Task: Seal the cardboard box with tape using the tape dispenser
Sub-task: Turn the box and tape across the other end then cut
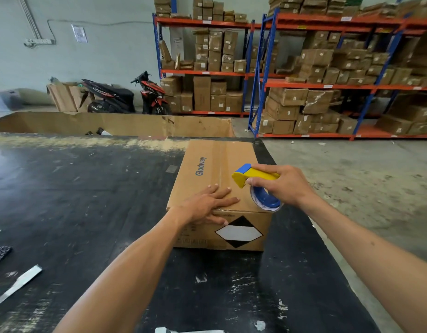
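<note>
A brown cardboard box (207,164) with blue "Glodway" lettering and a black-and-white diamond label on its near side stands on the black table, flaps closed. My left hand (209,204) lies flat on the top near the front edge, fingers spread, thumb over the near face. My right hand (282,182) grips a yellow-and-blue tape dispenser (246,175) just above the box's near right corner. Its blue tape roll (265,200) touches or hovers at that corner. A shiny strip runs along the centre seam of the top.
The black scuffed table (87,200) ends just right of the box, with concrete floor beyond. A large open cardboard bin (126,123) stands behind the table. Paper strips lie at the table's near left. Shelving racks with many boxes and a parked scooter (126,94) are at the back.
</note>
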A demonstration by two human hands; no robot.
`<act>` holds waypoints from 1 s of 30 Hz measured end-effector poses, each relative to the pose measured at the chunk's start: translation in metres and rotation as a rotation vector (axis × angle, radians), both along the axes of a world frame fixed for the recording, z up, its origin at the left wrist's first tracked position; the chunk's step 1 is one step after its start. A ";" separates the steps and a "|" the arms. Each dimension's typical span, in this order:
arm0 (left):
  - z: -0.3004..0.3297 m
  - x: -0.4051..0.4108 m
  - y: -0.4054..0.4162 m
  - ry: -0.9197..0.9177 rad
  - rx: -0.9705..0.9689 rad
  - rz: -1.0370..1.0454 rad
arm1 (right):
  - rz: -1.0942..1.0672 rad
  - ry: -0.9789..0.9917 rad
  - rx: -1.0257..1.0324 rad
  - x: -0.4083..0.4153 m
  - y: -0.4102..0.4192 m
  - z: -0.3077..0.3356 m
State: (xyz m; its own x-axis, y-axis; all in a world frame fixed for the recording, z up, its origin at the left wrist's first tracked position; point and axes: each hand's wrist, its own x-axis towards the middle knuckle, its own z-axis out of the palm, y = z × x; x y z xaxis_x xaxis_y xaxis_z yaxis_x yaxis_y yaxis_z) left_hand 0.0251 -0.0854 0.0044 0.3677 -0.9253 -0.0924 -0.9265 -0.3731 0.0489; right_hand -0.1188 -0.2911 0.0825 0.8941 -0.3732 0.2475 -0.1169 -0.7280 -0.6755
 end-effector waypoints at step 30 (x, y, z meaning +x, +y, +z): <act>0.084 -0.044 0.034 1.762 -0.952 0.558 | 0.292 -0.362 -0.675 -0.020 0.005 -0.026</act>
State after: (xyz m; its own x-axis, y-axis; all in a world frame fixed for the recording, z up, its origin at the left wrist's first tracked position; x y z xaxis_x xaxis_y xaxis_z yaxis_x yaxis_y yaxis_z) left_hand -0.0192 -0.0509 0.0888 0.6351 -0.7318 -0.2472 0.4924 0.1370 0.8595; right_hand -0.1385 -0.2857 0.0564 0.7538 0.1952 0.6274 0.2818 -0.9586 -0.0404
